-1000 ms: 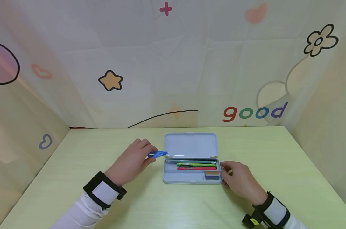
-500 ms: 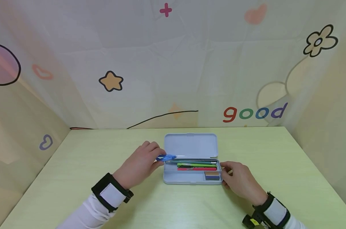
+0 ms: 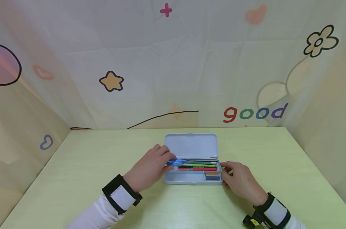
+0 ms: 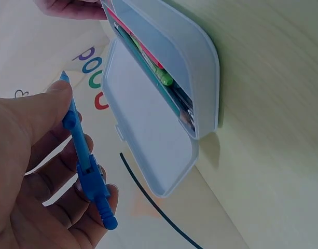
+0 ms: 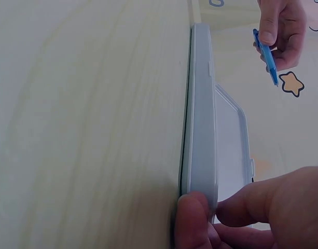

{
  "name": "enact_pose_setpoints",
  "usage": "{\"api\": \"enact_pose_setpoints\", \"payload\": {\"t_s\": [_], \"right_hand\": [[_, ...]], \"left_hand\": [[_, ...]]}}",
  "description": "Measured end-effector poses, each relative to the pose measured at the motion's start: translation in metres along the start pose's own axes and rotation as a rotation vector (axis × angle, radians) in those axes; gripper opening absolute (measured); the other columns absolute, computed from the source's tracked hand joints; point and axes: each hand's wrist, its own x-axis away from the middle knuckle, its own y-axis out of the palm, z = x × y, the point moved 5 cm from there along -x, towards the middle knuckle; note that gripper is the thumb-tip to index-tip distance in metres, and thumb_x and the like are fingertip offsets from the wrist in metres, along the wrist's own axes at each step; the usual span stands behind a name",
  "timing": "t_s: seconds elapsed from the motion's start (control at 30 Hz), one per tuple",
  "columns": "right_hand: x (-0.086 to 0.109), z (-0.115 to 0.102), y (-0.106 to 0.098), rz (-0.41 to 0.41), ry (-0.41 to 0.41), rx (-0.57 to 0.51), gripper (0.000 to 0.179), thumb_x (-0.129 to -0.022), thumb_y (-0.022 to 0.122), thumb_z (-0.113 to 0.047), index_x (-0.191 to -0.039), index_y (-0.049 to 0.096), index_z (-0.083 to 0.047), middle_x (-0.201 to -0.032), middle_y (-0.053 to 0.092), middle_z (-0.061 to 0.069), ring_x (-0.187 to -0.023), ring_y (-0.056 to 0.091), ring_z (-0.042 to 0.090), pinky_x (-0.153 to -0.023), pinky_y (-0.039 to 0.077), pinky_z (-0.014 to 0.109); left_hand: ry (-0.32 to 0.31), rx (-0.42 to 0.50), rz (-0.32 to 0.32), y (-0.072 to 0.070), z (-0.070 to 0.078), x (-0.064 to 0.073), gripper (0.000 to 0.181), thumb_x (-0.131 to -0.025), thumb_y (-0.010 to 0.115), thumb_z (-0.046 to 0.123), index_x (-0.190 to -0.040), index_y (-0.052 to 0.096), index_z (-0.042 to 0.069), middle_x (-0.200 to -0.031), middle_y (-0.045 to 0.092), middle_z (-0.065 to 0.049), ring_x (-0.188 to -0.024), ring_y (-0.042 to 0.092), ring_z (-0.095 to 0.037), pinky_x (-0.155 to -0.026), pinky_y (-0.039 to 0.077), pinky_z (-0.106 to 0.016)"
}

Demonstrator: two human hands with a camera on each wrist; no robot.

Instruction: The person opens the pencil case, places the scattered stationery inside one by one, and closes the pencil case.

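My left hand (image 3: 152,165) pinches a blue drawing compass (image 4: 85,155) between thumb and fingers, above the left part of an open light-blue pencil case (image 3: 184,180). From the right wrist view, the compass (image 5: 267,57) is held off the table, apart from the case. Inside the long rear compartment lie a green pen (image 4: 166,78), a red pen (image 3: 195,169) and other pencils. A small two-tone eraser (image 3: 212,176) sits in the front right compartment. My right hand (image 3: 241,179) grips the case's right end with thumb and fingers.
The case's lid (image 3: 191,144) lies folded back behind it on the pale wooden table (image 3: 190,206). A printed cloth (image 3: 161,63) hangs behind the table and along both sides. Both wrists wear black straps (image 3: 122,194).
My left hand has moved right with the compass, from beside the case to over its left part. The right hand has stayed on the case's right end.
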Motion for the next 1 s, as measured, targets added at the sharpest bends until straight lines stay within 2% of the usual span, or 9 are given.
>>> {"api": "enact_pose_setpoints", "payload": {"t_s": [0.27, 0.5, 1.0], "right_hand": [[0.001, -0.001, 0.0, -0.001, -0.007, 0.004, 0.038, -0.101, 0.06, -0.003, -0.137, 0.062, 0.01, -0.093, 0.065, 0.007, -0.067, 0.062, 0.016, -0.056, 0.053, 0.027], [0.001, 0.0, 0.0, 0.003, -0.015, 0.003, 0.038, -0.101, 0.061, -0.003, -0.137, 0.062, 0.01, -0.093, 0.066, 0.007, -0.066, 0.063, 0.016, -0.057, 0.054, 0.028], [0.0, 0.0, -0.001, -0.006, -0.007, -0.002, 0.039, -0.101, 0.06, -0.003, -0.138, 0.062, 0.01, -0.094, 0.065, 0.008, -0.067, 0.063, 0.016, -0.057, 0.054, 0.028]], "left_hand": [[0.002, -0.009, -0.036, 0.008, 0.011, -0.007, 0.025, -0.096, 0.082, 0.022, -0.118, 0.075, 0.011, -0.107, 0.064, 0.0, -0.096, 0.053, -0.018, -0.087, 0.05, -0.03], [0.036, -0.03, -0.033, 0.015, 0.018, -0.012, 0.027, -0.095, 0.084, 0.024, -0.117, 0.075, 0.011, -0.105, 0.063, 0.0, -0.094, 0.053, -0.019, -0.085, 0.049, -0.03], [0.052, -0.045, -0.052, 0.029, 0.025, -0.015, 0.026, -0.097, 0.082, 0.028, -0.117, 0.075, 0.014, -0.103, 0.063, 0.002, -0.093, 0.051, -0.018, -0.084, 0.047, -0.029]]}}
